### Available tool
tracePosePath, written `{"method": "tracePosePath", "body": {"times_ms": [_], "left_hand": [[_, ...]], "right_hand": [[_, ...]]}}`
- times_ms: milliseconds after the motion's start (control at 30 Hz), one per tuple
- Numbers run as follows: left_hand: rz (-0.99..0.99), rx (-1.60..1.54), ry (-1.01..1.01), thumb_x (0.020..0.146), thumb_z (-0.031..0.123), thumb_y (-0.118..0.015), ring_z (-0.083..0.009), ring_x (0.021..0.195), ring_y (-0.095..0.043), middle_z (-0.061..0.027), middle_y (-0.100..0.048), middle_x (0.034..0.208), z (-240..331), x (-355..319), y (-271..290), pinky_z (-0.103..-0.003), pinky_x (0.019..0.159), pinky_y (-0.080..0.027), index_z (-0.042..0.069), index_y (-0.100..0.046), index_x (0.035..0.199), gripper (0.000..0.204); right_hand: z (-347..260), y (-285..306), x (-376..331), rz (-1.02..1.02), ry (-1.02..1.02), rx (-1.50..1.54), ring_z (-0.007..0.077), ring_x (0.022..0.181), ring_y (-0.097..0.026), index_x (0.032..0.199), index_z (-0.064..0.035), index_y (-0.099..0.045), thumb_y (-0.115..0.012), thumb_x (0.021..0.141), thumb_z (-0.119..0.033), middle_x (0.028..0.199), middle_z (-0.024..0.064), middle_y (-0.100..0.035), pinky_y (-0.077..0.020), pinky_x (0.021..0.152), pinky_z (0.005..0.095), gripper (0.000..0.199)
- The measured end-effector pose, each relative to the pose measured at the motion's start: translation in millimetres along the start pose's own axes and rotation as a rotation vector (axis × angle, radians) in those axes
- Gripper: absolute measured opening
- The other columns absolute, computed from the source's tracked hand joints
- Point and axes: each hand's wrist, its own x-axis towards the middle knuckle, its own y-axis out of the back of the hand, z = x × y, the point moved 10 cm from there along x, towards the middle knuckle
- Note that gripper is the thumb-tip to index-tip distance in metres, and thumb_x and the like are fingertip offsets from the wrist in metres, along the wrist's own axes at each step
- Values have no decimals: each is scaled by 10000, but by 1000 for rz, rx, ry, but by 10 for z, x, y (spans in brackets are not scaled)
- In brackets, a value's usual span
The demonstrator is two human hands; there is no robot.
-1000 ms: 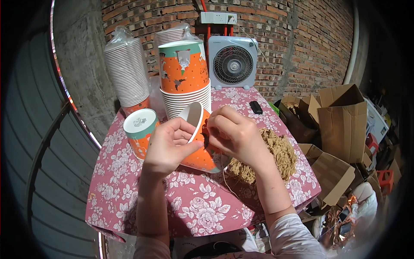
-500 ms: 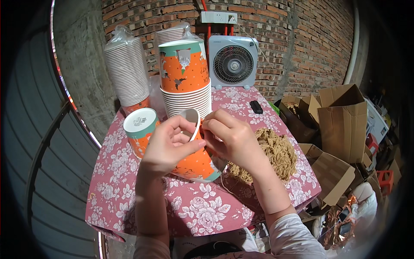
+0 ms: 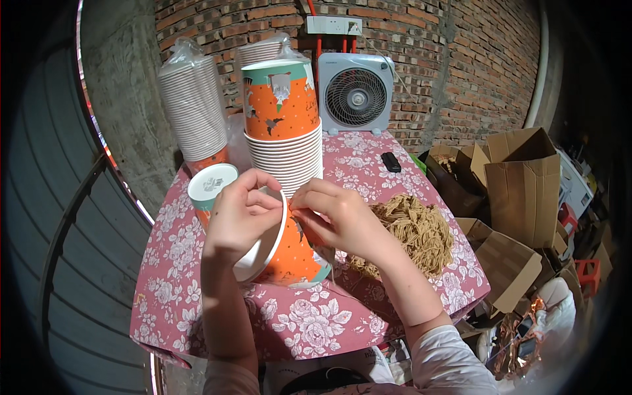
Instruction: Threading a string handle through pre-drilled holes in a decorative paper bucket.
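Observation:
An orange paper bucket [image 3: 289,253] with a green band lies tilted on its side in front of me, its white rim toward the left. My left hand [image 3: 240,210] is closed at the opening, fingers curled at the rim. Against the outer wall just below the rim, my right hand [image 3: 336,214] pinches with thumb and fingers; what lies between the fingertips is hidden. A thin cord shows below my right hand, near the bucket's base. Beside my right forearm sits a tangled heap of tan cords [image 3: 421,234].
Behind my hands rises a stack of upturned paper buckets [image 3: 280,105]; another bucket [image 3: 214,181] stands upside down to its left. Bagged bucket stacks [image 3: 191,108], a box fan [image 3: 356,95] and a small black object [image 3: 391,162] are farther back. Cardboard boxes [image 3: 523,191] crowd the right.
The bucket has turned so its opening faces more to the left and toward me. Both hands have shifted slightly left and lower, staying at the rim.

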Motion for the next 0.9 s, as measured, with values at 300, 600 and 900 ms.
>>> {"method": "tracePosePath", "body": {"times_ms": [300, 600, 900], "left_hand": [[167, 489, -40, 738, 70, -762, -168, 688, -716, -66, -735, 749, -178, 198, 43, -310, 673, -538, 25, -592, 1008, 323], [106, 236, -10, 767, 32, -745, -95, 674, -663, -69, -698, 739, -145, 142, 47, -258, 617, -509, 4, -534, 1018, 330], [112, 29, -399, 799, -10, -780, -103, 959, -631, -76, -658, 1059, 283, 23, 24, -223, 806, -500, 17, -507, 1133, 432]], "right_hand": [[661, -222, -135, -127, -485, 179, 134, 716, -656, 1064, 8, -572, -641, 953, -61, 780, 83, -662, -518, 647, 317, 148], [477, -196, -92, -116, -423, 144, 239, 705, -674, 1002, -1, -702, -738, 873, -170, 849, 131, -688, -531, 655, 358, 215], [377, 87, -26, 80, -372, 202, 176, 656, -662, 931, -17, -750, -760, 855, -138, 859, 105, -726, -510, 600, 309, 143]]}}
